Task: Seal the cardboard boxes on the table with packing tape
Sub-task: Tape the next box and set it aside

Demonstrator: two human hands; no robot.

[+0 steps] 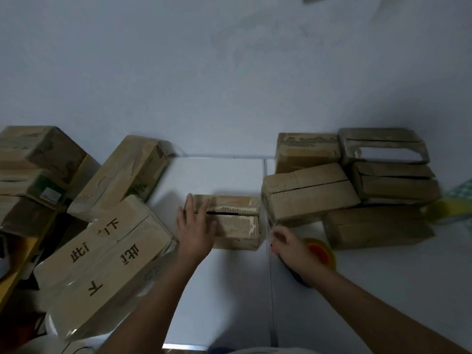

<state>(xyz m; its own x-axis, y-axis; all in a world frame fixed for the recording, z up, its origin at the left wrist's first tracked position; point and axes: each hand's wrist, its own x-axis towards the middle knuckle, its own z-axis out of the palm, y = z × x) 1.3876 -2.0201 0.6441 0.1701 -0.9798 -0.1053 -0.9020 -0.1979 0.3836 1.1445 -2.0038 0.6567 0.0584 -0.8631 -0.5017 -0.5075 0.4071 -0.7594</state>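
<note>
A small cardboard box (240, 221) lies at the middle of the white table, its top flaps meeting along a dark slit. My left hand (196, 226) rests flat on the box's left end, fingers straight. Just right of the box, my right hand (288, 244) grips a tape dispenser (320, 254) with a yellow and red roll. A thin clear strip of tape (268, 226) seems to run from the hand up to the box's right edge; blur makes it hard to tell.
Several cardboard boxes (309, 195) are stacked at the right against the wall. At the left lie more boxes, the nearest a large taped box (107, 264) with printed characters. The table (229, 290) has a seam running front to back.
</note>
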